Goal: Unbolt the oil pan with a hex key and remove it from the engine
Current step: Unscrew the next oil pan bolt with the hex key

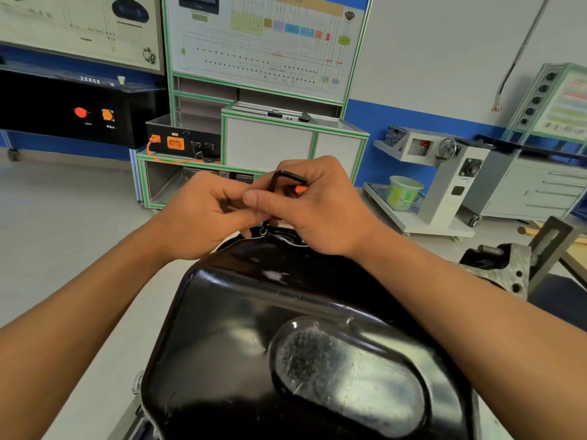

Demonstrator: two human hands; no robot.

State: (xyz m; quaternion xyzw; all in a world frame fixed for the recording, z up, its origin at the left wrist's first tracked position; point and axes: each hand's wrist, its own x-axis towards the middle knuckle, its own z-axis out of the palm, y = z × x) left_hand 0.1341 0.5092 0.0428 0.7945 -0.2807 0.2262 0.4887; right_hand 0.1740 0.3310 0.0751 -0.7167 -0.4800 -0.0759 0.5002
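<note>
The pan [286, 296] lies seated and unlifted in front of the person, the right hand [320, 206] gripping the hex key [287, 177] stood in a bolt [263, 231] on its far flange, the left hand [203, 217] pinching the shaft low: unbolting looks unfinished.
</note>
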